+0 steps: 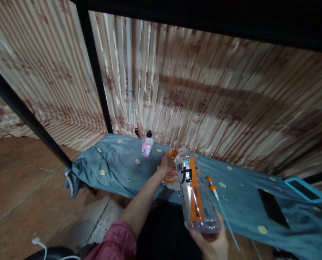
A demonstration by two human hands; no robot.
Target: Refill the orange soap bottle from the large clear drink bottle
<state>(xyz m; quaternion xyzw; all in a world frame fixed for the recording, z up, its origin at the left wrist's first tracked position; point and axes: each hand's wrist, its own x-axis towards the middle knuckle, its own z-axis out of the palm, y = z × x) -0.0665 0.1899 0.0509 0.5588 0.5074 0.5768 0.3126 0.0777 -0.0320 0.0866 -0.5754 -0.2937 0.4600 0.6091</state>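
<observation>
A large clear bottle (197, 191) with an orange and black label is tilted in front of me, its open neck pointing away. My right hand (212, 240) grips it around the base. Beside the neck, my left hand (167, 161) is closed on a small orange object (174, 154), perhaps a cap. Below my left hand, a round white and orange item (171, 178) lies on the cloth, partly hidden by the bottle. To the right of the bottle rests an orange and white pump head (212, 186) with a long thin tube.
Blue-grey patterned cloth (114, 162) covers a narrow bench. A small pink-labelled bottle (146, 146) with a black top stands at the back. Towards the right lie a dark phone (273, 208) and a blue-framed tablet (304, 190). Striped curtains (182, 94) hang behind, with dark metal posts (94, 65).
</observation>
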